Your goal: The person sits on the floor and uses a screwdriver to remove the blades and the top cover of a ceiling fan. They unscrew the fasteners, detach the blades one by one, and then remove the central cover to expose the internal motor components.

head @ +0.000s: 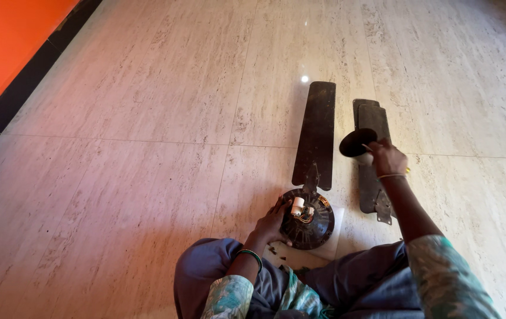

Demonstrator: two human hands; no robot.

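Pale tiled floor (146,136). Left hand (272,223), fingers spread, steadies the ceiling fan motor (307,220), one blade (316,134) attached at 12 o'clock. Right hand (386,158) grips a black cup-shaped cover (356,143) above loose blades (372,159) at 2 o'clock.

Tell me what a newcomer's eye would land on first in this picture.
First the dark fan motor on the pale tiled floor just in front of the seated person, with one long blade attached and pointing away. The left hand rests on the motor's edge, while the right hand holds a round black cover above two loose blades lying to the right. An orange wall glows at the upper left.
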